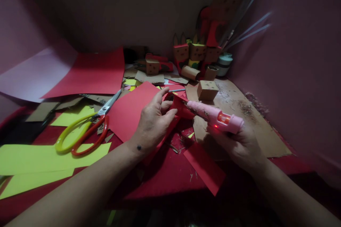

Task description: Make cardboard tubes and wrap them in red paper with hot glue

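Note:
My right hand [239, 147] is closed round a pink glue gun [213, 113], whose small red light is lit. The gun's tip points left and meets the edge of a red paper piece [182, 108]. My left hand [156, 120] has its fingers curled round that piece, which looks folded or rolled; its far side is hidden by the fingers. Under the left hand lies a larger red paper sheet [130, 110]. A small red paper strip [205, 168] rests on the red tabletop below the gun.
Scissors [102, 113] with yellow and red handles lie at left on yellow paper [34, 158]. A cardboard box head [207, 90] stands on a cardboard sheet [239, 113] at right. Cardboard animal figures [182, 53] and a lidded jar [224, 64] stand at the back, near the wall.

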`<state>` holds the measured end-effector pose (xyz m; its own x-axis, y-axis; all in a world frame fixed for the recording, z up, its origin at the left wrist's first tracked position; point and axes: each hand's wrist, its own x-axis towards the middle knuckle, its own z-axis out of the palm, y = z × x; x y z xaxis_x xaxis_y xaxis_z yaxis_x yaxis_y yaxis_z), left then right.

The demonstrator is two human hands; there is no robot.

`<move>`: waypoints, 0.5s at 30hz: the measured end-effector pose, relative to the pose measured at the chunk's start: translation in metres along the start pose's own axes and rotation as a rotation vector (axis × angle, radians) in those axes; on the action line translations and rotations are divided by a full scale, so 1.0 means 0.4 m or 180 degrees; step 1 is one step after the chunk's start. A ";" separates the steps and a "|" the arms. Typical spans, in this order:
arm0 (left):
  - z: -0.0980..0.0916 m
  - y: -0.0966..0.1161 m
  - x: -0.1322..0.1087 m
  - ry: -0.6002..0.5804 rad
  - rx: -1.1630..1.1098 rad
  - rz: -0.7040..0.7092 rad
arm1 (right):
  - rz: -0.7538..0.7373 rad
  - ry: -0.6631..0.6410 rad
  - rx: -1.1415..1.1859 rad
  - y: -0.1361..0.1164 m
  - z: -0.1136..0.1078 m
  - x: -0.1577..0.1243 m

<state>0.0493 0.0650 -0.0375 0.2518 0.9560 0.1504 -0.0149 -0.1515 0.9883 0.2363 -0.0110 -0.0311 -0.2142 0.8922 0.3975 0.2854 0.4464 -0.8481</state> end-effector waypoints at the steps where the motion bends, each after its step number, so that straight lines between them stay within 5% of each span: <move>1: 0.000 0.000 0.000 0.0006 -0.0018 0.0011 | 0.0002 0.0016 0.0005 0.001 0.000 0.000; 15: 0.001 0.014 -0.002 0.0106 -0.0007 0.0003 | 0.0020 0.0062 0.0199 0.009 -0.006 -0.010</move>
<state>0.0494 0.0632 -0.0320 0.2194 0.9637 0.1520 -0.0173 -0.1519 0.9882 0.2404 -0.0128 -0.0351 -0.1943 0.8964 0.3984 0.2277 0.4363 -0.8705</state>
